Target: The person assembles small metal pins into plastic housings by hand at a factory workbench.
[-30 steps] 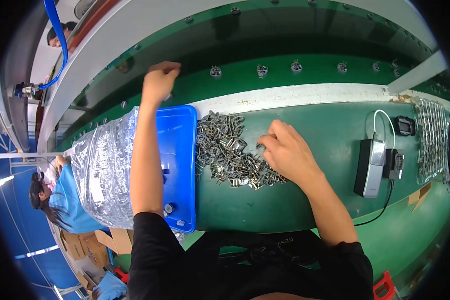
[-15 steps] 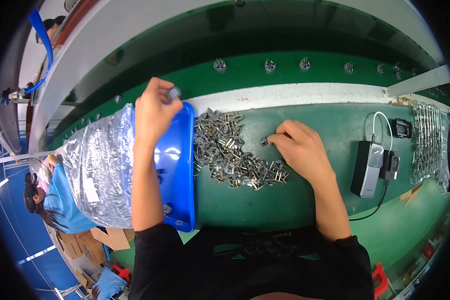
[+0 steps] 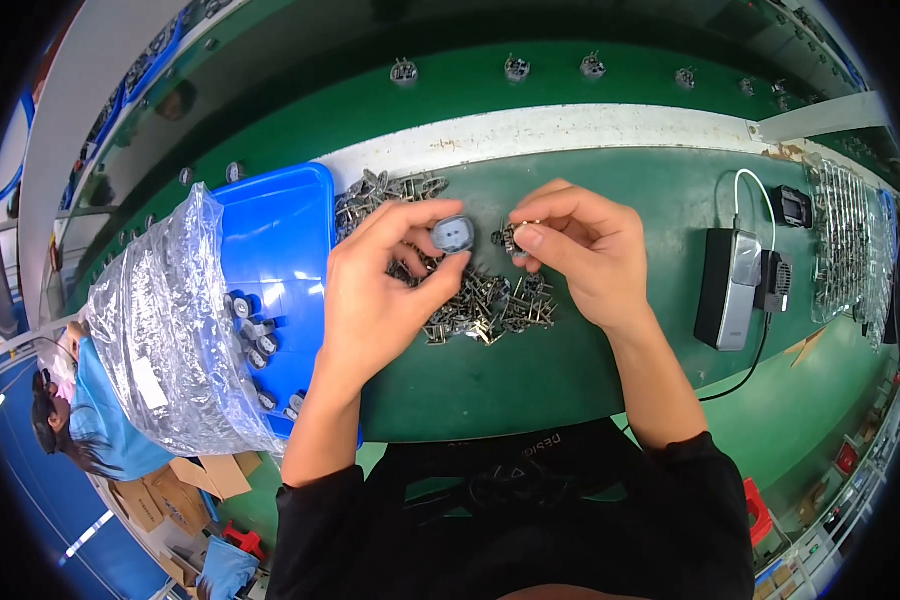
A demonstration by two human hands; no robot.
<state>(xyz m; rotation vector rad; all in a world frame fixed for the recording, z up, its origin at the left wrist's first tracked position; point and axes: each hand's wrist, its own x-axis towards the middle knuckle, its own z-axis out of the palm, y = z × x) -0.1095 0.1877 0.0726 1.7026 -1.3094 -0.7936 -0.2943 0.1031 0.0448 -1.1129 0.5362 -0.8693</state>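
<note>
The left hand (image 3: 385, 290) pinches a small round grey part (image 3: 453, 234) at its fingertips. Just right of it, nearly touching, the right hand (image 3: 580, 255) pinches a small metal clip (image 3: 511, 237), both held above the clip pile (image 3: 475, 300) on the table (image 3: 570, 370).

Left hand (image 3: 385, 290) pinches a grey cap (image 3: 453, 234); right hand (image 3: 575, 255) pinches a metal clip (image 3: 511, 237).

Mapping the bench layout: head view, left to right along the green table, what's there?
Clear plastic bag → blue tray → left hand with small grey round part → right hand holding metal clip → black-and-silver device → metal parts rack.
</note>
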